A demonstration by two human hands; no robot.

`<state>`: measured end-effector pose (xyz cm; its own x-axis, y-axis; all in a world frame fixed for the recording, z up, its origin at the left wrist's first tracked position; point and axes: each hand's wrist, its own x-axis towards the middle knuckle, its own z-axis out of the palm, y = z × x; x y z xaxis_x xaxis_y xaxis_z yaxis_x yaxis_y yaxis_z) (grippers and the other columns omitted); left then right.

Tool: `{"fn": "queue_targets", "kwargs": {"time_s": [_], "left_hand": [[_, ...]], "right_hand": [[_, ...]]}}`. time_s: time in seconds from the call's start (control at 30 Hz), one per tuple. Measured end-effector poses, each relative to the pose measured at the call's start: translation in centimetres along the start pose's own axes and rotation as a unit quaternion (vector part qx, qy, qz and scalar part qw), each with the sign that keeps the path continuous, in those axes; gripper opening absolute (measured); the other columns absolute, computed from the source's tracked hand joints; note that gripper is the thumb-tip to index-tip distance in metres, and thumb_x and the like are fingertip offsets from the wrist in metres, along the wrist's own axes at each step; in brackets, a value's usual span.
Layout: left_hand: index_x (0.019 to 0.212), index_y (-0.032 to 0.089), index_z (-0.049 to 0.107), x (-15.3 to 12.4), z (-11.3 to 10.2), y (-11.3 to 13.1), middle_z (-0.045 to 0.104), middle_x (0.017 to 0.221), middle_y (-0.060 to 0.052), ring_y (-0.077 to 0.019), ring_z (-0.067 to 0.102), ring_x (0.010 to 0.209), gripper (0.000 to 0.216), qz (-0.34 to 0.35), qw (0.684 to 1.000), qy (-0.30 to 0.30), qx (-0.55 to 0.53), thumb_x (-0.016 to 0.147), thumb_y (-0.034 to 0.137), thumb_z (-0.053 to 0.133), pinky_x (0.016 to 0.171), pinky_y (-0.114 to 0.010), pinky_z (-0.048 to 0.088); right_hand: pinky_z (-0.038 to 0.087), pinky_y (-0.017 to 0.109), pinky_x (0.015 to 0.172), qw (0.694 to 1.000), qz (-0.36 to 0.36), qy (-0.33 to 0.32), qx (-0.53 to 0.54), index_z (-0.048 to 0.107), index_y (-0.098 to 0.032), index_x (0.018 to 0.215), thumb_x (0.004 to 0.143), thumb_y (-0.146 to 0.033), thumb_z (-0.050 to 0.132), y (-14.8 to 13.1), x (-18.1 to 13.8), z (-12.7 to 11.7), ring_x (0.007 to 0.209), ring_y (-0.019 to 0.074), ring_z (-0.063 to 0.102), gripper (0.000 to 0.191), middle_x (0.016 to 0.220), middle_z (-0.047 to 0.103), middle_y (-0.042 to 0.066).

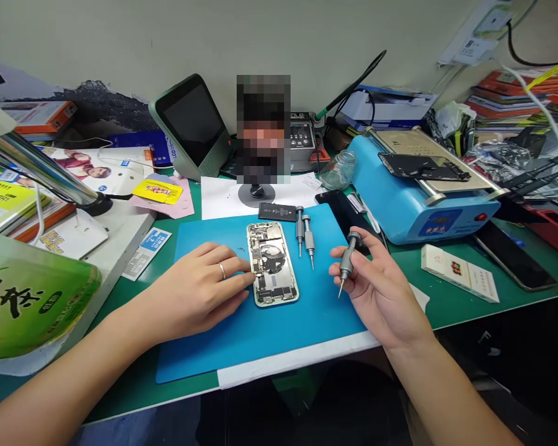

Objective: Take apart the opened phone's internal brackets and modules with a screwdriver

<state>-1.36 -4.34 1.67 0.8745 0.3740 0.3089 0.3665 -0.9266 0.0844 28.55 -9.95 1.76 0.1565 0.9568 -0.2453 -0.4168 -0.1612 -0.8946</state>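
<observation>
An opened phone [272, 263] lies face down on a blue mat [265, 322], its inner boards showing. My left hand [204, 288], a ring on one finger, rests flat beside it with fingertips touching the phone's left edge. My right hand [376, 285] is closed on a grey precision screwdriver [346, 263], tip pointing down, a little right of the phone. Two more grey screwdrivers [305, 235] lie on the mat just behind, next to a black battery [278, 212].
A blue heating machine [418, 204] with a phone screen on top stands at the right. A small glass jar [338, 170], a white box [460, 272], a dark phone [514, 254], a tilted tablet [193, 127] and a green bag [28, 297] surround the mat.
</observation>
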Motion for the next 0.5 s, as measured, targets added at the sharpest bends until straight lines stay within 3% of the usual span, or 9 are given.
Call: {"fn": "queue_targets", "kwargs": {"time_s": [0.13, 0.23, 0.27, 0.37, 0.43, 0.5], "left_hand": [[0.119, 0.017, 0.067, 0.0, 0.0, 0.0, 0.074, 0.117, -0.006, -0.0237, 0.063, 0.099, 0.02, 0.0, 1.0, 0.0, 0.003, 0.108, 0.024, 0.051, 0.084, -0.041, 0.043], [0.119, 0.017, 0.067, 0.1, 0.0, -0.1, 0.074, 0.118, -0.007, -0.0236, 0.063, 0.099, 0.02, 0.0, 1.0, 0.002, -0.001, 0.108, 0.023, 0.052, 0.084, -0.041, 0.043], [0.12, 0.017, 0.067, 0.1, 0.0, -0.1, 0.074, 0.117, -0.007, -0.0236, 0.063, 0.099, 0.02, -0.001, 1.0, 0.002, -0.002, 0.107, 0.023, 0.052, 0.083, -0.041, 0.043], [0.119, 0.017, 0.067, 0.1, 0.1, -0.1, 0.074, 0.116, -0.006, -0.0236, 0.064, 0.099, 0.019, 0.0, 1.0, 0.006, -0.005, 0.107, 0.022, 0.053, 0.083, -0.041, 0.044], [0.119, 0.017, 0.067, 0.1, 0.1, -0.1, 0.074, 0.115, -0.006, -0.0235, 0.064, 0.098, 0.019, 0.002, 1.0, 0.009, -0.007, 0.107, 0.022, 0.053, 0.083, -0.041, 0.044], [0.119, 0.018, 0.067, 0.1, 0.2, -0.1, 0.074, 0.116, -0.007, -0.0235, 0.064, 0.099, 0.019, 0.004, 1.0, 0.011, -0.007, 0.107, 0.022, 0.053, 0.083, -0.04, 0.044]], "right_hand": [[0.063, 0.018, 0.063, 1.0, -0.016, 0.003, -0.004, 0.053, -0.03, 0.128, 0.084, -0.035, 0.086, 0.5, 0.1, -0.1, 0.076, 0.0127, 0.077, 0.055, 0.095, 0.079, -0.002], [0.066, 0.025, 0.071, 0.979, -0.168, 0.007, -0.113, 0.052, -0.034, 0.13, 0.093, -0.026, 0.076, 1.5, -0.5, -0.2, 0.077, 0.0128, 0.078, 0.045, 0.099, 0.079, -0.004], [0.067, 0.028, 0.076, 0.954, -0.247, 0.003, -0.169, 0.051, -0.037, 0.136, 0.095, -0.02, 0.073, 1.8, -0.7, -0.3, 0.081, 0.0131, 0.078, 0.05, 0.104, 0.08, -0.004], [0.067, 0.035, 0.089, 0.84, -0.439, -0.036, -0.317, 0.041, -0.04, 0.153, 0.092, -0.002, 0.069, 2.6, -1.4, -0.6, 0.098, 0.0158, 0.079, 0.077, 0.117, 0.08, -0.003], [0.068, 0.037, 0.09, 0.787, -0.49, -0.061, -0.37, 0.038, -0.036, 0.157, 0.088, 0.003, 0.07, 2.7, -1.7, -0.8, 0.104, 0.0187, 0.079, 0.086, 0.122, 0.08, 0.001], [0.068, 0.039, 0.089, 0.767, -0.504, -0.06, -0.392, 0.04, -0.034, 0.156, 0.086, 0.004, 0.072, 2.5, -1.8, -1.0, 0.105, 0.0208, 0.079, 0.086, 0.124, 0.079, 0.002]]}}
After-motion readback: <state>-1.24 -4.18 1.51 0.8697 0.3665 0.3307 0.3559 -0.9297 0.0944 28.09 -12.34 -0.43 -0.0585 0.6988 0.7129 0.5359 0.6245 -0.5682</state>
